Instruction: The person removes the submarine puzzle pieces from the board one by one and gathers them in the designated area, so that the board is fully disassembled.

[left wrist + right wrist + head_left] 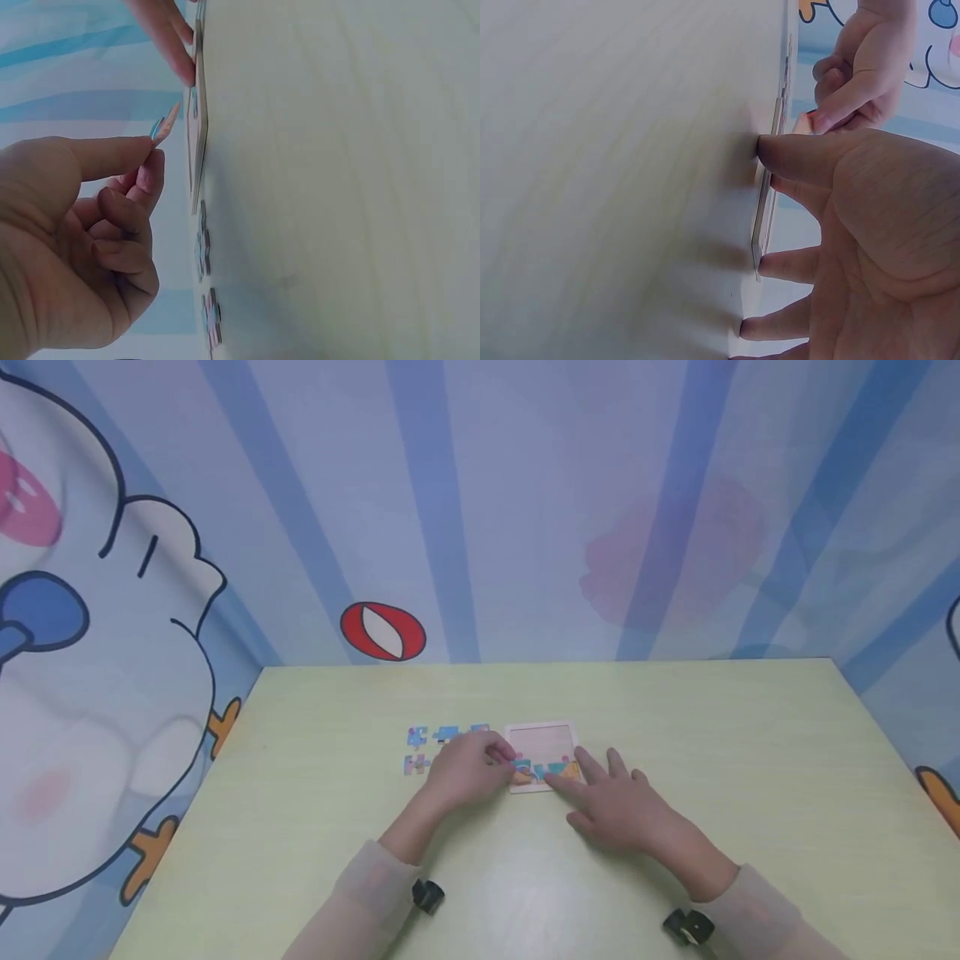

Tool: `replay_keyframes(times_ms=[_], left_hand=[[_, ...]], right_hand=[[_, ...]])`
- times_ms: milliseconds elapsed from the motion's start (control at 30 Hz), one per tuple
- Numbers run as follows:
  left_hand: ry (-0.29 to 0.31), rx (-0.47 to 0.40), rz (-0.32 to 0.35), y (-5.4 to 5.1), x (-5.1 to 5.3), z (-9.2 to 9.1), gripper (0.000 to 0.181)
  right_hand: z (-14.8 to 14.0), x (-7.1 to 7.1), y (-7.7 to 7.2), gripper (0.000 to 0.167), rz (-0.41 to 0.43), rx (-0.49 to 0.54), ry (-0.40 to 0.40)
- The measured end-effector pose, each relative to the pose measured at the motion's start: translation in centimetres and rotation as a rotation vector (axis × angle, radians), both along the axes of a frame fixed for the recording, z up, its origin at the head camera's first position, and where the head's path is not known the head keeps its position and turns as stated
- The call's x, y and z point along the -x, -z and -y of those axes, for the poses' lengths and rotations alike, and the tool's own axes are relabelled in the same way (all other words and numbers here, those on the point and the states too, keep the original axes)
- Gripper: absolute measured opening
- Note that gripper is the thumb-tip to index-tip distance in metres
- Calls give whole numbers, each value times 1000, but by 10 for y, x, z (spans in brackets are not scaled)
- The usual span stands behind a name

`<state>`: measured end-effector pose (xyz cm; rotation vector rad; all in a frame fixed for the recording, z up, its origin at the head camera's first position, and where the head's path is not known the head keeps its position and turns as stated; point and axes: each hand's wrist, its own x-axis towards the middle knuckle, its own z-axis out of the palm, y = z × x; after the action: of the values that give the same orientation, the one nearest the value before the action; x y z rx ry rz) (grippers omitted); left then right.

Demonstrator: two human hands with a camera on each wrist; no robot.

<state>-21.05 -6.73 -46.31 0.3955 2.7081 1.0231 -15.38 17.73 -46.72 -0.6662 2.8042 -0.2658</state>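
Three small risks: a slip, a nudge, a sweep

Head view. Frame (542, 743) lies on the table (712, 718), a row of set pieces (562, 769) along its near side, far part bare. Left hand (468, 768) is at the frame's left edge, close by the loose pieces (416, 737); its heel or wrist, dropped low, could sweep them askew. Right hand (622, 806) is spread, forefinger down on the set pieces. Too hard a sideways push there would likely shift the row.

Left wrist view. Left thumb and forefinger pinch the held piece (163, 133), tilted, just off the frame and not touching the table. Grip looks small, at one end; a twist could spin or drop it. Brought down at this slant, it may catch on the rim or lift a neighbour.

Right wrist view. Right fingers stand apart, a fingertip against the frame's edge, others on the table. If that bracing eases, a shove from the left could slide the frame.
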Motion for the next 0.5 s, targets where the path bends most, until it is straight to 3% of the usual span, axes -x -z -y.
replay_keyframes(times_ms=[300, 500], left_hand=[[-4, -118, -23, -3, -3, 39, 6], [-70, -76, 8, -6, -7, 68, 6]], right_hand=[[2, 0, 3, 56, -2, -17, 9], [1, 0, 3, 56, -4, -3, 14]])
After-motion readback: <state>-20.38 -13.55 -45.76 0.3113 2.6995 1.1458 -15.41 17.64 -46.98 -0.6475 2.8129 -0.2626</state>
